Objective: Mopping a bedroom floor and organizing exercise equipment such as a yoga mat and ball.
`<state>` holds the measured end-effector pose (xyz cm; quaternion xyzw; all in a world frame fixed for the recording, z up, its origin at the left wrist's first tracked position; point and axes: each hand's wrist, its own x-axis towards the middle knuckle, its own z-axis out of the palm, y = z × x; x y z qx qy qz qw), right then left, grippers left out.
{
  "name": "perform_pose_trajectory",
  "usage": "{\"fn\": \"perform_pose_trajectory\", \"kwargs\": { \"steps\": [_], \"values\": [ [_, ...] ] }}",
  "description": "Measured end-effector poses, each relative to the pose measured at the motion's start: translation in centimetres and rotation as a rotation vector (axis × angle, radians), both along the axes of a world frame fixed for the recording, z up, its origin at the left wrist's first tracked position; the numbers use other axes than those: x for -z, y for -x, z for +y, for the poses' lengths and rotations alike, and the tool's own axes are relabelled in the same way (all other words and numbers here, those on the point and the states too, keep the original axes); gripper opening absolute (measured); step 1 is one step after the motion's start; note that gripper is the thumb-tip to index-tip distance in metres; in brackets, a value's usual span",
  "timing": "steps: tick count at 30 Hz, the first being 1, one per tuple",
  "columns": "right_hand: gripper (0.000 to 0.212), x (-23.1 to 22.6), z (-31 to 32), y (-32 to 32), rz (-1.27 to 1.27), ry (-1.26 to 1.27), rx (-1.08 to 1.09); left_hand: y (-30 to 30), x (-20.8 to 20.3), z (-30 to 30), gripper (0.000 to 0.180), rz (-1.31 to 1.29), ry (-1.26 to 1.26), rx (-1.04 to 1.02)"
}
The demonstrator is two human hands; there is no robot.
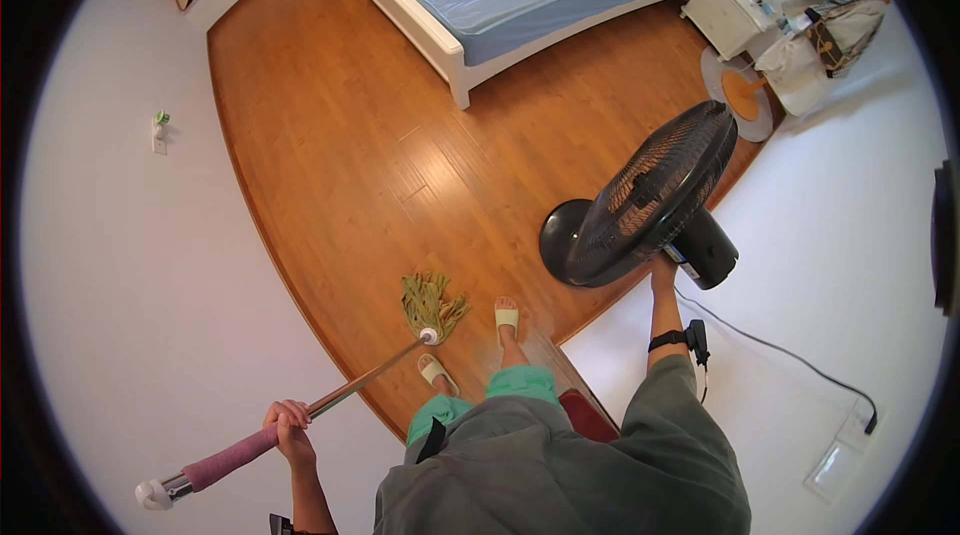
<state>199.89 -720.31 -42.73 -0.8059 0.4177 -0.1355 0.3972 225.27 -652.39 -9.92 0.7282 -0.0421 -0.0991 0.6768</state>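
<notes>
My left hand [289, 425] is closed around the handle of a mop [365, 381], just past its pink grip sleeve [232, 457]. The handle slants down to a white collar, and the greenish strands of the mop head [430, 302] lie on the wood floor in front of my feet. On the right, my right hand [662, 271] reaches in at a black pedestal fan [650, 190], beneath its motor housing. The fan hides the fingers there, so their grip does not show. Its round base [566, 235] appears by the floor, partly covered by the fan head.
A bed [450, 53] with a plastic-covered blue mattress stands ahead. Far right are a white nightstand [730, 15] and a stand hung with bags [825, 45]. A black cord [780, 347] runs to a wall outlet at right. White walls flank the floor.
</notes>
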Motion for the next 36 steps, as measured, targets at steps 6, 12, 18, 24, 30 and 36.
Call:
{"fn": "perform_pose_trajectory", "kwargs": {
  "steps": [6,12,18,24,30,36],
  "values": [
    [0.043,0.9,-2.3,0.8,-0.152,-0.173,0.131,-0.9,0.1,-2.7,0.033,0.030,-0.040,-0.024],
    [0.047,7.1,-5.0,4.8,0.121,0.103,-0.069,-0.7,-0.4,-4.4,0.033,0.003,-0.086,-0.039],
    [0.041,10.6,-11.4,14.3,-0.118,-0.257,-0.148,-0.9,1.6,-4.5,0.034,0.033,-0.034,-0.042],
    [0.041,4.1,-5.7,8.6,0.166,-0.175,-0.058,-0.9,1.9,-6.3,0.035,0.020,-0.052,-0.024],
    [0.046,-3.9,-4.4,8.2,-0.471,-0.546,0.757,-1.7,2.4,-8.7,0.033,0.000,-0.044,0.000],
    [0.063,-18.5,-1.9,3.4,-0.863,-0.562,1.202,-0.7,2.5,-8.6,0.032,-0.010,-0.053,-0.019]
  ]
}}
